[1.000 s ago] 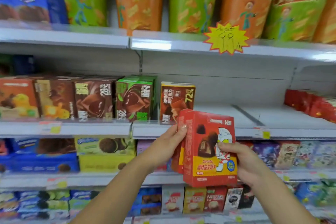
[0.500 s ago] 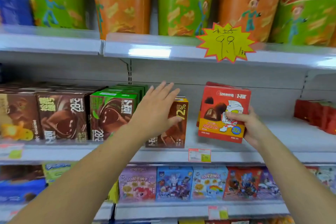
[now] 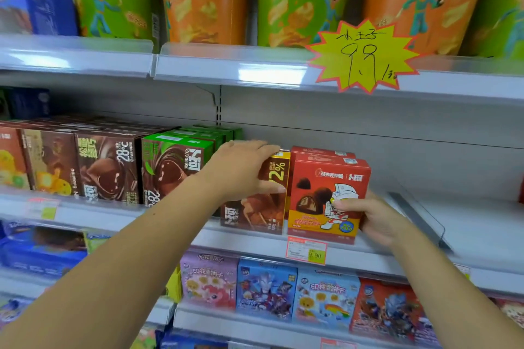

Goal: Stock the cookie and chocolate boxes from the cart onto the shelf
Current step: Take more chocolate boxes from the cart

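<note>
Standing on the shelf now, red box, no longer airborne.

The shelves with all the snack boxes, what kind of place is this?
Most likely a shop's snack aisle. Metal shelves hold rows of identical boxes, a yellow starburst price sign hangs above, and a price tag sits on the shelf edge under the red box that the right hand holds.
</note>
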`<state>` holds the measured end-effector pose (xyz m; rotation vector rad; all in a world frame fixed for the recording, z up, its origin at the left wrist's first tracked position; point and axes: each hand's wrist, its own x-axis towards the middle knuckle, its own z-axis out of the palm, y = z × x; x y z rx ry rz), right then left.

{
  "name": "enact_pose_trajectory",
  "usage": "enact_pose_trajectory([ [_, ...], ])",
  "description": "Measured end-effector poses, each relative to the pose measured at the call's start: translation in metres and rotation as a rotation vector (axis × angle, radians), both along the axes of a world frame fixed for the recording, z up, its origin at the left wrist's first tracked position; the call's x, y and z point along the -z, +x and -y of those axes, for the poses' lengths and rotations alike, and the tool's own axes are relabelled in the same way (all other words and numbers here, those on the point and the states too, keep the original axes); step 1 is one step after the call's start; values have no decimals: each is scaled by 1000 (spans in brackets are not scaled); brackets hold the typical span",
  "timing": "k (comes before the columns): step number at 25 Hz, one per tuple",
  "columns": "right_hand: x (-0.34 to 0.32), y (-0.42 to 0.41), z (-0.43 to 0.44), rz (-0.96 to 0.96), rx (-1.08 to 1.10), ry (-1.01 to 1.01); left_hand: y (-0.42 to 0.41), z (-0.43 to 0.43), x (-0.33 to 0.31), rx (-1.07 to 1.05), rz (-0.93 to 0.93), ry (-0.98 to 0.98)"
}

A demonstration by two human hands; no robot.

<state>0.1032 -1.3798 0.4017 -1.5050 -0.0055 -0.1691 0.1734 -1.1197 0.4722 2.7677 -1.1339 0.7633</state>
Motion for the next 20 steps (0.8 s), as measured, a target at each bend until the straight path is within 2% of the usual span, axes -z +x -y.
enact_pose_trajectory([
  [8,-1,4,-14,24,38,-2,-16,35,-17,-11,-158,-6],
  [11,-1,-4,-11,46,42,-22,-16,38,-12,-2,-156,11],
  [13,-6,-15,-14,81,123,-34,-17,34,-10,-2,-121,-22],
  [15,-6,-27,-19,192,380,-93,-22,24,-8,27,-38,-96],
  [17,-1,-44,-29,420,724,-100,-31,6,0,104,49,-225],
  [18,1,-54,-39,524,795,-69,-37,-7,7,150,82,-294],
  [20,13,-68,-69,652,754,-59,-49,-40,29,214,138,-390],
])
